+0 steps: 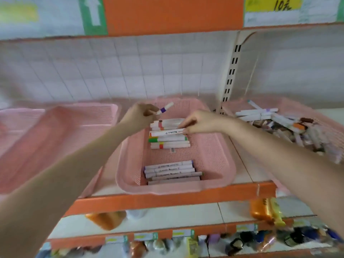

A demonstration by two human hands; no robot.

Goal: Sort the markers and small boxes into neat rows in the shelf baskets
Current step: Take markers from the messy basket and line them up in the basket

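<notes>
A pink perforated basket (214, 161) sits in the middle of the shelf. At its back lies a row of white markers with coloured bands (169, 142), at its front a second row of markers (171, 172). My left hand (139, 116) holds a white marker with a purple band (165, 108) above the basket's back left. My right hand (199, 121) pinches the right end of a white marker with black print (167, 132) that lies across the back row.
To the right, another pink basket (320, 112) is heaped with several loose markers (279, 123). On the left stand two pink baskets (78, 123). The orange shelf edge (167, 198) runs in front, with goods on lower shelves. A tiled wall is behind.
</notes>
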